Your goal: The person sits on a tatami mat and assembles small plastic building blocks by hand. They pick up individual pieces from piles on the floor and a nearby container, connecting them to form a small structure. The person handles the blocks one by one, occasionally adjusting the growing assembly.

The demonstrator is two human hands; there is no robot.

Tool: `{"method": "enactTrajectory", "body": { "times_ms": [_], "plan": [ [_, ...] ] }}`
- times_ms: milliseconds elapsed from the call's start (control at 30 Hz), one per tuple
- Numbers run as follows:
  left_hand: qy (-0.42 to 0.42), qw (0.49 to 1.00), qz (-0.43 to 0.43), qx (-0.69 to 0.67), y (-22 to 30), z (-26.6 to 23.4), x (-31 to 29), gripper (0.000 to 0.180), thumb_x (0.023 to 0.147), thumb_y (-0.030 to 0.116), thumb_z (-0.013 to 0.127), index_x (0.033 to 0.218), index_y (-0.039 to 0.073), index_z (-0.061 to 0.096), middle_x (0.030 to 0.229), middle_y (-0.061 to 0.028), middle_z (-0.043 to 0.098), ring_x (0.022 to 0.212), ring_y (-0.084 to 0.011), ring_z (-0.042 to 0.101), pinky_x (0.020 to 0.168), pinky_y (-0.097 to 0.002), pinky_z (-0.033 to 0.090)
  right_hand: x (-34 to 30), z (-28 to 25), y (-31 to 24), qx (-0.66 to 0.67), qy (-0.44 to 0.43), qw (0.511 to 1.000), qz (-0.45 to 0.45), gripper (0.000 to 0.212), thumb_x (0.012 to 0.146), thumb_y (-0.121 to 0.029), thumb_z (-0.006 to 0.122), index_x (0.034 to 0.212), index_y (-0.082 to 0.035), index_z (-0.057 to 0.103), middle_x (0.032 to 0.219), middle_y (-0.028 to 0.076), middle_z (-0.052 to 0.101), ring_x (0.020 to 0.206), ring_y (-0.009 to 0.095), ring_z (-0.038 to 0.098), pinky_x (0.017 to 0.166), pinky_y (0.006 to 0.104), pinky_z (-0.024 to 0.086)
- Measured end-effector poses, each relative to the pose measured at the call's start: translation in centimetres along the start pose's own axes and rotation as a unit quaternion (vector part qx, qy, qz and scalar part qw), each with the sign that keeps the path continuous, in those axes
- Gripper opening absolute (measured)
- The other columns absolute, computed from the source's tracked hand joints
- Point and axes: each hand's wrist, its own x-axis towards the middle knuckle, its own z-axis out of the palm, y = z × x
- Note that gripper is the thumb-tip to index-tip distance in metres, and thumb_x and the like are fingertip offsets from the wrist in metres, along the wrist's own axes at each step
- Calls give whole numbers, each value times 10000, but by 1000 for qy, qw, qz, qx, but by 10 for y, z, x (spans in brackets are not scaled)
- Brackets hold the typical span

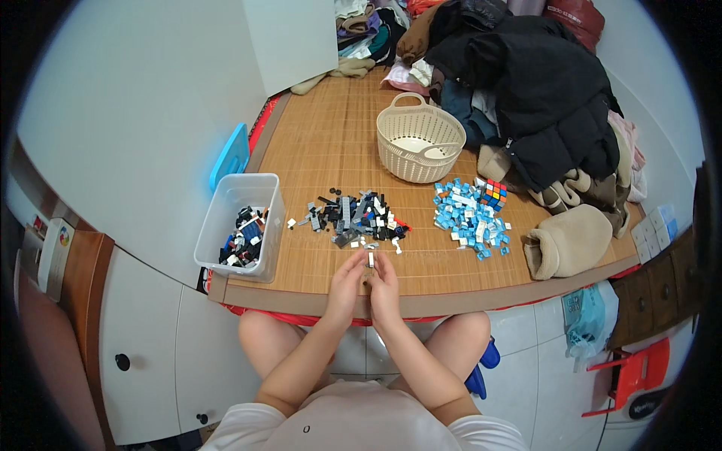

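Observation:
Close to the front edge of the mat-topped platform (316,279), my left hand (346,284) and my right hand (384,289) come together. Their fingertips pinch a small, white toy building brick (371,258) between them; its finer details are too small to make out. Just beyond my fingers lies a loose pile of black, grey and white bricks (347,216), with a few red pieces among them. Farther right spreads a second pile, of light blue and white bricks (470,222). A colourful puzzle cube (493,195) rests at that pile's far right side.
On the left stands a clear plastic box (274,214) holding more bricks, its blue lid (229,156) leaning behind it. A beige basket (397,154) sits beyond the piles. Clothes (553,98) heap up at the far right, and a beige cushion-like item (571,240) lies nearer.

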Motion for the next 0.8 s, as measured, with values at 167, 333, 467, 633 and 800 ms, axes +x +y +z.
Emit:
{"method": "enactTrajectory", "body": {
  "times_ms": [167, 333, 467, 633, 800],
  "plan": [
    [0, 999, 5, 40, -2, -15, -1, 440, 882, 74, 403, 1310, -23, 378, 1345, -130, 395, 1252, -181, 359, 1034, -294, 264, -13, 1, -16, -37, 0, 999, 28, 599, 782, 80, 368, 1364, 36, 233, 1392, 167, 299, 1291, 239, 295, 1038, 310, 252],
    [-3, 1000, -29, -11, -5, -12, -1, 445, 897, 94, 410, 1317, -38, 352, 1338, -150, 397, 1256, -197, 356, 1027, -292, 281, -3, -2, -4, -146, -20, 989, -4, 607, 792, 78, 364, 1377, 17, 215, 1374, 176, 317, 1267, 231, 327, 1010, 295, 287],
    [-6, 999, -28, -37, -8, 3, -1, 432, 905, 103, 410, 1301, -60, 353, 1334, -166, 393, 1260, -205, 353, 1032, -291, 290, 7, -2, 13, -85, -26, 996, 1, 565, 804, 78, 369, 1354, 46, 244, 1374, 195, 315, 1271, 247, 326, 1010, 298, 302],
    [12, 991, -36, -131, -7, 10, -4, 424, 908, 103, 367, 1295, -68, 342, 1338, -174, 383, 1269, -209, 348, 1051, -302, 278, 3, 3, 13, -51, 0, 997, -52, 522, 813, 103, 352, 1328, 47, 290, 1309, 186, 375, 1223, 234, 382, 1004, 296, 325],
    [27, 990, -26, -140, -5, 14, -7, 430, 907, 117, 348, 1296, -66, 339, 1341, -180, 379, 1277, -214, 343, 1060, -308, 272, 0, 8, 7, -17, 9, 999, -32, 477, 834, 105, 337, 1308, 50, 318, 1303, 182, 381, 1208, 220, 399, 1006, 292, 331]
  ]
}}
